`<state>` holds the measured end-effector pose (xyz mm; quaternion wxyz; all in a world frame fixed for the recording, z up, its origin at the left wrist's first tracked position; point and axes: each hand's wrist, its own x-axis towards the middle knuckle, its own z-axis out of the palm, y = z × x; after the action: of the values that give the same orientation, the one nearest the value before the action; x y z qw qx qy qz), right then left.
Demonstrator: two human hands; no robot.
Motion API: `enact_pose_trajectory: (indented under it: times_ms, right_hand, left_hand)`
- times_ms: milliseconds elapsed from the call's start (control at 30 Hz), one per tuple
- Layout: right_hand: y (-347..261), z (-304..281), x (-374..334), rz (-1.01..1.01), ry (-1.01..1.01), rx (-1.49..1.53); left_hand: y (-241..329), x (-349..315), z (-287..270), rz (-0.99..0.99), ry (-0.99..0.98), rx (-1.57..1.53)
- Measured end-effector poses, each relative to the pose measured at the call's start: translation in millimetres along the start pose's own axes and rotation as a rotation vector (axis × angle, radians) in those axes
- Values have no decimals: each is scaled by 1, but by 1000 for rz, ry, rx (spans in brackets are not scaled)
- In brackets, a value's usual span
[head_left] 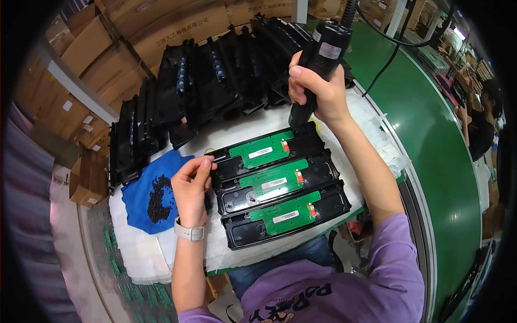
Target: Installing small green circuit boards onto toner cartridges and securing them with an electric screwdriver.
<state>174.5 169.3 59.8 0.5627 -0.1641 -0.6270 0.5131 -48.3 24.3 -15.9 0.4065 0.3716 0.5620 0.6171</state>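
Three long black plastic panels (232,235) lie side by side in front of me, each with a green circuit board (293,211) bearing a white label and a red connector. In my right hand (325,92) is a black electric screwdriver (325,49), held upright with its tip down at the right end of the farthest panel. My left hand (193,185) has thumb and finger pinched at that panel's left end; whatever they hold is too small to make out. To its left, a heap of small black screws (159,202) rests on a blue cloth (137,196).
Black plastic housings (207,81) stand packed along the table's back and left. Cardboard boxes (177,29) are stacked behind them. A green conveyor belt (452,210) runs on the right, with another person (481,121) beyond. White sheeting (148,258) covers the table.
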Motion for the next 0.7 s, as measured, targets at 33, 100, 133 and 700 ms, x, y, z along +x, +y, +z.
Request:
enact_pose_trajectory:
  times_ms: [33, 100, 133, 700]
  right_hand:
    - [2, -1, 1, 3, 1, 1]
    - [4, -4, 1, 7, 5, -9]
    - [4, -4, 1, 7, 6, -10]
    - [12, 7, 10, 66, -62, -103]
  left_hand:
    - [-2, 1, -1, -4, -9, -10]
    - [-3, 1, 1, 2, -18, 5]
    - [-3, 1, 2, 10, -18, 21]
    - [-5, 2, 6, -12, -42, 110]
